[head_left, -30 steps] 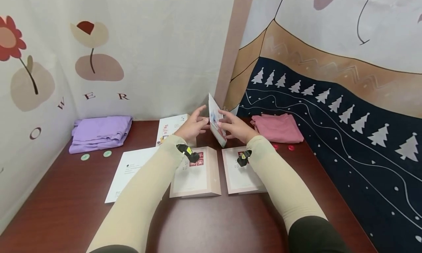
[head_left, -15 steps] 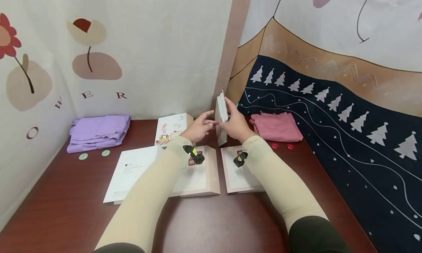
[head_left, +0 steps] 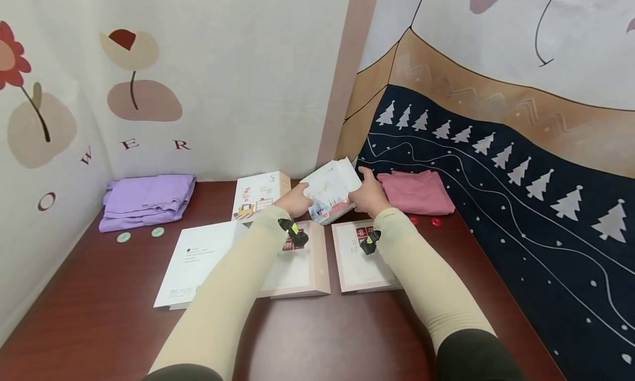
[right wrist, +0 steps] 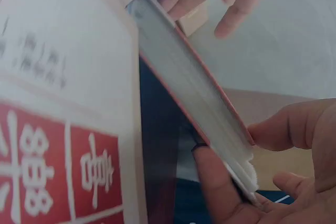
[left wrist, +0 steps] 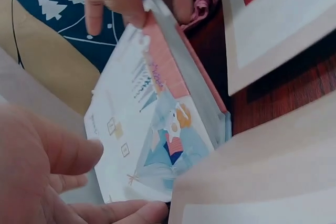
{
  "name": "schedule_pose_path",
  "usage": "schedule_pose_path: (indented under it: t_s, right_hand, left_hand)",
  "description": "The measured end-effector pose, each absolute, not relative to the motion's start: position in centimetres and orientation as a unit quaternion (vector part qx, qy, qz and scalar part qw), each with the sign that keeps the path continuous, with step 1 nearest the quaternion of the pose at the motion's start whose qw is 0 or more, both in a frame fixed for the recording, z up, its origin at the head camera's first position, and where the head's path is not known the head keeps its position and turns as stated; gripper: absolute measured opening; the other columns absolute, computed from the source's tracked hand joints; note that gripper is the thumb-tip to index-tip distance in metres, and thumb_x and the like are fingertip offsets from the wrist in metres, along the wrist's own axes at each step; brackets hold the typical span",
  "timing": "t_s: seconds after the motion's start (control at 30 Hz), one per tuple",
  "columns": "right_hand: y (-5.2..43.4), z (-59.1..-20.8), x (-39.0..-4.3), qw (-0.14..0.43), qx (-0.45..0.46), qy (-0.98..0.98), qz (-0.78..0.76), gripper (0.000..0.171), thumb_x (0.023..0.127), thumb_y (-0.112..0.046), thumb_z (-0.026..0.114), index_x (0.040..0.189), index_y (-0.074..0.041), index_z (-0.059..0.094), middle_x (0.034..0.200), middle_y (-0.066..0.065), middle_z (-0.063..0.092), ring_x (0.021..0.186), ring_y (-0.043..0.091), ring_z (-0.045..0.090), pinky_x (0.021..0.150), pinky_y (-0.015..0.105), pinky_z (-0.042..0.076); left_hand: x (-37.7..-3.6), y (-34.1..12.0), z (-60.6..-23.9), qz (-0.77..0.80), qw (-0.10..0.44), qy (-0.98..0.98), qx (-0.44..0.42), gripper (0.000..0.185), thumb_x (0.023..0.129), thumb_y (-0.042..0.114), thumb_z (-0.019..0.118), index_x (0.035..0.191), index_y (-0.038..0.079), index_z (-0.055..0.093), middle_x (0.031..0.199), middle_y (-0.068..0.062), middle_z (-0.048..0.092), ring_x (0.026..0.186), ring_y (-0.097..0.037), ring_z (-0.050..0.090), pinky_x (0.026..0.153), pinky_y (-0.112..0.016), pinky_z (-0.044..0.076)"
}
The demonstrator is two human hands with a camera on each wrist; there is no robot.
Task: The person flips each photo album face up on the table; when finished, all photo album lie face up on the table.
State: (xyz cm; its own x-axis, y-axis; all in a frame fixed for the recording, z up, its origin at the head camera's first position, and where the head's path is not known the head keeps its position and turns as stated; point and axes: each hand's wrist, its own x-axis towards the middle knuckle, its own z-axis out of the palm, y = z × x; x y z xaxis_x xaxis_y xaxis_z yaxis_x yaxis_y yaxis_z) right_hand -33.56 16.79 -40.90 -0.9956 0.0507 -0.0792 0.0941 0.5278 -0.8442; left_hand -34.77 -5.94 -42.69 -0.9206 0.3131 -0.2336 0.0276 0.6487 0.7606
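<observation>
In the head view, a thick book (head_left: 329, 189) with a pale illustrated cover tilts at the back of the table. My right hand (head_left: 368, 193) grips its right side, with thumb (right wrist: 278, 129) and fingers (right wrist: 215, 177) on opposite covers. My left hand (head_left: 296, 200) is at the book's left corner. Its fingers (left wrist: 121, 212) reach under the lower corner, while the thumb stands apart from the cover. Two pale books with red character squares, a middle book (head_left: 297, 265) and a right book (head_left: 364, 265), lie in front, partly hidden by my wrists.
A white booklet (head_left: 198, 259) lies at left, and an illustrated box-like book (head_left: 260, 193) at the back. Folded purple cloth (head_left: 149, 199) with green buttons (head_left: 157, 231) sits on the left. Folded pink cloth (head_left: 416, 192) with red buttons (head_left: 436, 221) sits on the right. Fabric walls rise behind.
The book stood nearly upright, edge-on; it has turned and leaned back, so its cover now faces me. My right hand has shifted to its right side, my left hand to its left corner.
</observation>
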Motion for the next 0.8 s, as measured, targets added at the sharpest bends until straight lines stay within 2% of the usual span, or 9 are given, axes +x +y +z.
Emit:
schedule_pose_path:
  t_s: [0.07, 0.13, 0.23, 0.33, 0.43, 0.5, 0.57, 0.67, 0.8]
  right_hand:
    - [17.1, -40.9, -33.5, 0.025, 0.037, 0.889, -0.456, 0.092, 0.085, 0.005, 0.065, 0.166, -0.011, 0.026, 0.158, 0.025, 0.044, 0.111, 0.035, 0.061, 0.077, 0.04, 0.061]
    - [17.4, -40.8, -33.5, 0.03, 0.035, 0.904, -0.425, 0.09, 0.085, 0.003, 0.068, 0.165, -0.008, 0.028, 0.16, 0.024, 0.044, 0.118, 0.034, 0.056, 0.088, 0.041, 0.055]
    - [17.9, -40.8, -33.5, 0.051, 0.038, 0.917, -0.393, 0.089, 0.085, 0.0, 0.071, 0.164, -0.004, 0.029, 0.161, 0.024, 0.042, 0.119, 0.035, 0.053, 0.092, 0.042, 0.05]
    - [18.4, -41.1, -33.5, 0.077, 0.044, 0.921, -0.379, 0.089, 0.085, -0.001, 0.072, 0.163, -0.002, 0.029, 0.161, 0.024, 0.042, 0.116, 0.037, 0.053, 0.09, 0.044, 0.051]
    - [18.7, -41.6, -33.6, 0.09, 0.046, 0.925, -0.366, 0.088, 0.086, -0.002, 0.072, 0.163, 0.001, 0.029, 0.162, 0.025, 0.04, 0.127, 0.038, 0.051, 0.104, 0.046, 0.049]
    - [18.8, -42.0, -33.7, 0.091, 0.047, 0.929, -0.356, 0.088, 0.087, -0.004, 0.073, 0.163, 0.001, 0.029, 0.164, 0.025, 0.038, 0.139, 0.036, 0.045, 0.117, 0.046, 0.041]
    - [18.8, -42.2, -33.7, 0.092, 0.05, 0.93, -0.352, 0.088, 0.089, -0.006, 0.074, 0.163, 0.001, 0.028, 0.165, 0.025, 0.037, 0.146, 0.036, 0.041, 0.124, 0.048, 0.034]
    - [18.5, -42.1, -33.5, 0.091, 0.051, 0.931, -0.351, 0.087, 0.091, -0.01, 0.074, 0.164, 0.001, 0.028, 0.164, 0.026, 0.038, 0.148, 0.038, 0.04, 0.126, 0.05, 0.032]
    - [18.0, -41.6, -33.2, 0.086, 0.037, 0.932, -0.35, 0.083, 0.092, -0.014, 0.074, 0.162, 0.0, 0.032, 0.16, 0.026, 0.044, 0.145, 0.039, 0.043, 0.123, 0.051, 0.035]
  left_hand:
    - [-34.6, -5.9, -42.6, 0.425, 0.176, 0.883, 0.094, 0.075, 0.103, 0.013, 0.052, 0.168, 0.003, 0.017, 0.168, -0.023, 0.033, 0.146, -0.036, 0.042, 0.124, -0.046, 0.034]
    - [-34.5, -5.8, -42.6, 0.45, 0.175, 0.872, 0.085, 0.076, 0.104, 0.013, 0.054, 0.169, 0.006, 0.016, 0.166, -0.022, 0.035, 0.138, -0.035, 0.046, 0.116, -0.045, 0.042]
    - [-34.2, -5.9, -42.5, 0.461, 0.163, 0.869, 0.076, 0.075, 0.104, 0.014, 0.054, 0.169, 0.006, 0.018, 0.167, -0.022, 0.033, 0.142, -0.037, 0.044, 0.117, -0.047, 0.041]
    - [-34.2, -5.9, -42.5, 0.437, 0.15, 0.884, 0.074, 0.074, 0.104, 0.018, 0.055, 0.168, 0.007, 0.02, 0.172, -0.019, 0.027, 0.158, -0.035, 0.028, 0.13, -0.048, 0.023]
    - [-34.4, -6.0, -42.7, 0.435, 0.151, 0.884, 0.075, 0.073, 0.106, 0.019, 0.055, 0.169, 0.009, 0.02, 0.174, -0.017, 0.022, 0.161, -0.035, 0.021, 0.131, -0.049, 0.018]
    - [-34.5, -5.9, -42.8, 0.448, 0.153, 0.877, 0.075, 0.073, 0.106, 0.019, 0.055, 0.169, 0.01, 0.019, 0.175, -0.016, 0.021, 0.16, -0.036, 0.021, 0.131, -0.05, 0.018]
    - [-34.6, -5.9, -42.9, 0.463, 0.156, 0.869, 0.077, 0.073, 0.106, 0.018, 0.055, 0.169, 0.011, 0.019, 0.174, -0.017, 0.022, 0.159, -0.037, 0.024, 0.13, -0.052, 0.02]
    - [-34.5, -6.0, -42.8, 0.481, 0.161, 0.858, 0.081, 0.072, 0.107, 0.018, 0.055, 0.17, 0.012, 0.018, 0.17, -0.02, 0.029, 0.156, -0.038, 0.032, 0.129, -0.052, 0.025]
    - [-34.1, -6.5, -42.5, 0.502, 0.161, 0.845, 0.091, 0.073, 0.108, 0.017, 0.054, 0.17, 0.01, 0.016, 0.162, -0.027, 0.039, 0.151, -0.041, 0.039, 0.127, -0.053, 0.029]
